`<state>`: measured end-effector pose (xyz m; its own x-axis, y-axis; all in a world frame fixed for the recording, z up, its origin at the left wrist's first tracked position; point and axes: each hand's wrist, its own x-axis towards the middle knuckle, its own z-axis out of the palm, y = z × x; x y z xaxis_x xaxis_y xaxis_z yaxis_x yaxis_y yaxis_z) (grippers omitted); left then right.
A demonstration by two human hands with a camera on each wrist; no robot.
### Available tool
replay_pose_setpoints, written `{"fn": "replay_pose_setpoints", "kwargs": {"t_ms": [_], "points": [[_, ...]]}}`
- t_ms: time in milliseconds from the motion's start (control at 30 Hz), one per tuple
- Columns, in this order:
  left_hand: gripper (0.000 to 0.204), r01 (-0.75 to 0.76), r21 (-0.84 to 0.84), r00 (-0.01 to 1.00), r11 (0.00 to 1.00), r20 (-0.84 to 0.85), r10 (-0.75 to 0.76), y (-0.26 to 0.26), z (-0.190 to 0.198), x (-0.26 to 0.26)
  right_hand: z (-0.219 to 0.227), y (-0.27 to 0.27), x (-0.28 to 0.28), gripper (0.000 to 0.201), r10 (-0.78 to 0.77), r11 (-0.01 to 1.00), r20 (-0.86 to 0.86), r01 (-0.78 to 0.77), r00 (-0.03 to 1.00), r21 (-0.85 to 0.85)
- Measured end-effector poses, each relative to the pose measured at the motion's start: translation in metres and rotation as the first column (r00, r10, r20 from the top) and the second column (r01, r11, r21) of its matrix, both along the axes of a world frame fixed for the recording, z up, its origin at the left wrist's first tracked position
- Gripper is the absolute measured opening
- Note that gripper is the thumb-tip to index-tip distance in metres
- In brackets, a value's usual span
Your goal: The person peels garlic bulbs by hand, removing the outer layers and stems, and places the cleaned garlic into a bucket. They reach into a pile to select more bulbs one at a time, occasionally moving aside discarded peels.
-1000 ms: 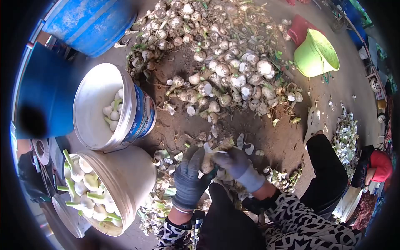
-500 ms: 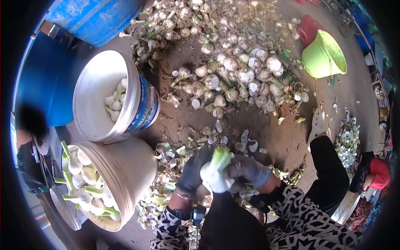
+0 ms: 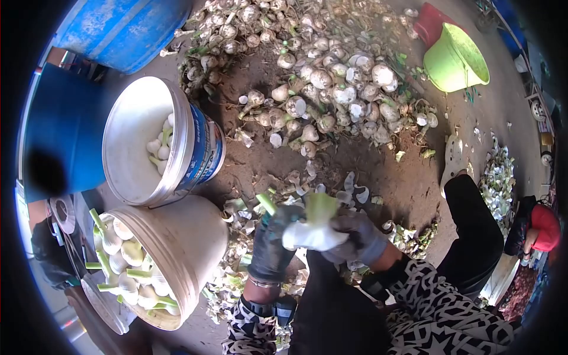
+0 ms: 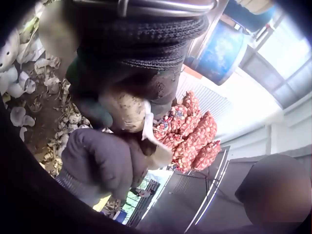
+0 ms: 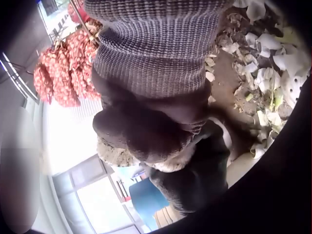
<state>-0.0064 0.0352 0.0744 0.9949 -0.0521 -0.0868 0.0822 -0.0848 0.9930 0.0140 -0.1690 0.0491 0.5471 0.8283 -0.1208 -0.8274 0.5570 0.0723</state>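
Both hands wear dark knitted gloves and meet over the person's lap. The left hand (image 3: 271,245) grips a garlic bulb; in the left wrist view this bulb (image 4: 126,112) is brownish and soil-stained. A green stem (image 3: 266,203) juts out past the left fingers. In its fingers the right hand (image 3: 360,238) pinches a white garlic skin (image 3: 313,236) with a pale green top, blurred in the head view. From the left wrist, a strip of skin (image 4: 155,141) hangs between the hands. The right wrist view shows curled right fingers (image 5: 156,139) over soil-marked garlic (image 5: 114,152).
At left a white bucket (image 3: 133,94) holds a few clean bulbs; below it a tilted bucket (image 3: 195,254) is full of stemmed garlic. A large heap of unpeeled garlic (image 3: 331,83) lies ahead. Peelings (image 3: 236,278) litter the ground. A lime bucket (image 3: 455,59) stands far right.
A second ago the hands were close together on a dirty bulb. Since then a white skin with a green top has come into view between them, turning and shifting slightly.
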Motion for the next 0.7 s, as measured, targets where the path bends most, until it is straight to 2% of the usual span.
{"fn": "replay_pose_setpoints", "kwargs": {"t_ms": [33, 67, 100, 167, 233, 300, 367, 400, 433, 467, 500, 533, 567, 600, 633, 667, 700], "points": [[0.03, -0.219, -0.517, 0.95, 0.828, -0.308, 0.059, -0.004, -0.004, 0.001, -0.004, -0.009, -0.003, 0.044, -0.015, 0.943, -0.031, 0.025, 0.999, 0.332], [0.031, -0.304, -0.786, 0.937, 0.539, -0.349, 0.019, -0.009, -0.002, 0.008, -0.01, -0.011, -0.002, 0.049, -0.046, 0.839, 0.027, 0.024, 0.999, 0.543], [0.028, -0.222, -0.874, 0.967, 0.433, -0.254, -0.016, -0.011, 0.007, 0.016, 0.036, -0.02, -0.004, 0.045, -0.126, 0.909, 0.127, 0.166, 0.984, -0.381], [0.027, -0.376, -0.9, 0.925, 0.22, -0.38, 0.028, -0.009, 0.008, 0.025, 0.083, -0.034, -0.01, 0.033, -0.143, 0.696, 0.169, 0.221, 0.975, -0.683], [0.025, -0.425, -0.897, 0.904, 0.123, -0.415, 0.1, 0.003, 0.007, 0.036, 0.072, -0.069, -0.029, 0.037, -0.081, 0.724, 0.167, 0.174, 0.983, -0.668], [0.028, -0.507, -0.858, 0.855, 0.088, -0.487, 0.177, 0.012, 0.003, 0.041, 0.052, -0.113, -0.05, 0.046, 0.03, 0.765, 0.175, 0.09, 0.984, -0.638], [0.03, -0.491, -0.865, 0.868, 0.109, -0.473, 0.155, 0.01, 0.006, 0.037, 0.044, -0.135, -0.061, 0.055, 0.138, 0.787, 0.184, 0.005, 0.973, -0.616], [0.031, -0.467, -0.876, 0.882, 0.121, -0.453, 0.129, 0.006, 0.009, 0.037, 0.049, -0.129, -0.053, 0.055, 0.132, 0.786, 0.206, 0.025, 0.97, -0.618], [0.033, -0.364, -0.925, 0.931, 0.108, -0.358, 0.072, 0.004, 0.006, 0.035, 0.054, -0.11, -0.038, 0.052, 0.255, 0.662, 0.39, 0.135, 0.885, -0.737], [0.033, -0.321, -0.937, 0.947, 0.136, -0.315, 0.063, 0.001, 0.006, 0.034, 0.058, -0.084, -0.021, 0.048, 0.395, 0.527, 0.518, 0.276, 0.759, -0.804], [0.034, -0.283, -0.946, 0.959, 0.161, -0.279, 0.048, -0.003, 0.005, 0.033, 0.063, -0.059, -0.005, 0.046, 0.546, 0.388, 0.578, 0.428, 0.607, -0.816], [0.034, -0.294, -0.941, 0.956, 0.165, -0.293, 0.035, -0.006, 0.004, 0.031, 0.066, -0.039, 0.005, 0.044, 0.693, 0.26, 0.564, 0.575, 0.449, -0.776], [0.037, -0.242, -0.955, 0.97, 0.173, -0.244, 0.005, -0.008, 0.004, 0.03, 0.07, -0.021, 0.011, 0.042, 0.57, 0.358, 0.487, 0.334, 0.662, -0.872], [0.04, -0.18, -0.967, 0.982, 0.179, -0.188, -0.027, -0.01, 0.005, 0.031, 0.074, -0.006, 0.019, 0.041, 0.447, 0.484, 0.341, 0.097, 0.827, -0.87], [0.04, -0.182, -0.967, 0.98, 0.18, -0.193, -0.045, -0.012, 0.009, 0.032, 0.08, 0.007, 0.03, 0.042, 0.515, 0.435, 0.305, 0.063, 0.801, -0.898], [0.04, -0.129, -0.944, 0.984, 0.303, -0.159, -0.078, -0.013, 0.014, 0.033, 0.086, 0.015, 0.038, 0.042, 0.584, 0.378, 0.261, 0.027, 0.769, -0.925], [0.04, -0.072, -0.906, 0.985, 0.417, -0.13, -0.113, -0.014, 0.019, 0.033, 0.08, 0.018, 0.04, 0.045, 0.599, 0.398, 0.332, 0.089, 0.728, -0.913]]}}
